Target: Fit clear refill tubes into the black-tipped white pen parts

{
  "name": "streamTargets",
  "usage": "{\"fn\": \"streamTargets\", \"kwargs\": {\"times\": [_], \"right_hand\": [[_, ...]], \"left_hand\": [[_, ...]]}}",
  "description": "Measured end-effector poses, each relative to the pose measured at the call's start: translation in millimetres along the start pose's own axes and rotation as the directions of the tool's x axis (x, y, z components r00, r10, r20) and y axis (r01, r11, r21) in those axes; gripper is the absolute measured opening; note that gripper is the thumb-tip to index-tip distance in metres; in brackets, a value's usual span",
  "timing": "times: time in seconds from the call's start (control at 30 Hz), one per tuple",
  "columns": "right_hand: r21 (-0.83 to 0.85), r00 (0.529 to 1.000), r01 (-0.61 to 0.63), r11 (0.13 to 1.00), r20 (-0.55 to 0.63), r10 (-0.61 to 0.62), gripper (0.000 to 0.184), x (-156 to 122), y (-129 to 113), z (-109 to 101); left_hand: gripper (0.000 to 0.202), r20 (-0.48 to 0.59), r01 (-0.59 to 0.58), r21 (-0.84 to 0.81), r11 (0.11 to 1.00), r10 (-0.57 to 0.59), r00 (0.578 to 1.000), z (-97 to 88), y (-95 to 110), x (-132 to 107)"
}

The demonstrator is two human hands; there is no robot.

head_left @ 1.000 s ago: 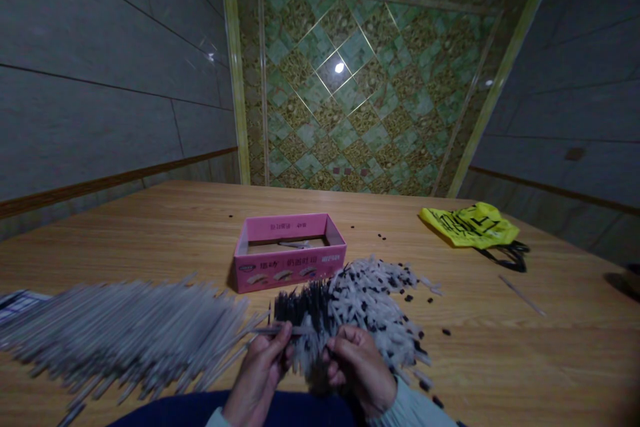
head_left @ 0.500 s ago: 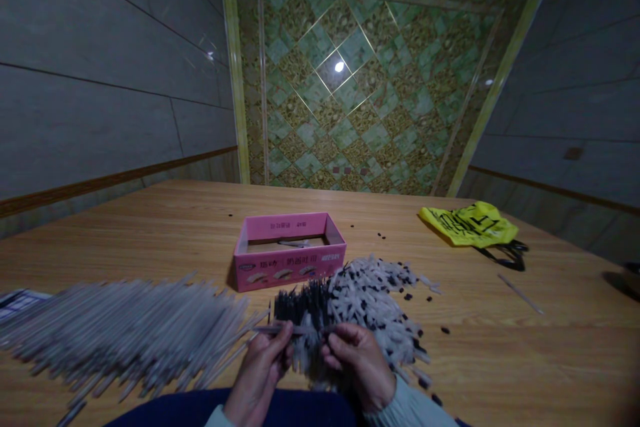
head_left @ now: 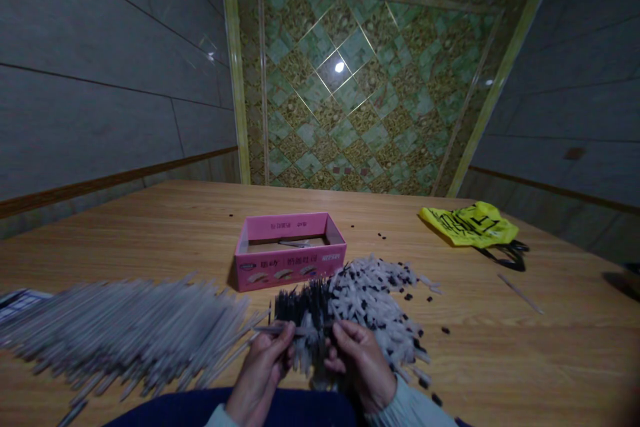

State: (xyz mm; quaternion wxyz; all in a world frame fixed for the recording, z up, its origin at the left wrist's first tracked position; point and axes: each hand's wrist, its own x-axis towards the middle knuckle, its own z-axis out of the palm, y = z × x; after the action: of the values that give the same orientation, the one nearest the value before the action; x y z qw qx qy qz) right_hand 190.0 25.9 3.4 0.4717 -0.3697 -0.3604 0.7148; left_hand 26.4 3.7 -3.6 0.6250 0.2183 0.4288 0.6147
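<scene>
Left hand [head_left: 260, 367] and right hand [head_left: 361, 363] pinch a thin tube [head_left: 295, 331] by its ends; it seems light, stiff and slippery.

A wide heap of grey rods [head_left: 125, 330] covers the near left of the table [head_left: 500, 360]; a pile of small white and black pieces [head_left: 373, 297] fills the near middle, a pink box [head_left: 289, 265] just behind them. Bare wood lies open on the right, broken only by scattered black bits [head_left: 445, 331], a thin stick [head_left: 523, 295] and, farther back, a yellow bag [head_left: 470, 223]
</scene>
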Motion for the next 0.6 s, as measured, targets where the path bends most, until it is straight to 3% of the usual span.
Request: {"fn": "streamTargets", "kwargs": {"times": [0.13,0.43,0.6], "right_hand": [[-0.048,1.0,0.03,0.998,0.003,-0.03,0.044,-2.8,-1.3,2.0],[-0.152,0.973,0.228,0.962,0.066,-0.22,0.032,-2.9,5.5,5.6],[-0.306,0.953,0.301,0.903,0.059,-0.298,0.024,-2.6,5.7,3.1]], "left_hand": [[0.032,0.032,-0.012,0.036,0.999,0.011,0.999,1.5,0.1,-2.0],[0.032,0.044,-0.039,0.154,0.987,0.032,0.999,-4.6,-6.3,2.5],[0.031,0.049,-0.06,0.196,0.979,0.052,0.997,-5.9,-7.5,3.0]]}}
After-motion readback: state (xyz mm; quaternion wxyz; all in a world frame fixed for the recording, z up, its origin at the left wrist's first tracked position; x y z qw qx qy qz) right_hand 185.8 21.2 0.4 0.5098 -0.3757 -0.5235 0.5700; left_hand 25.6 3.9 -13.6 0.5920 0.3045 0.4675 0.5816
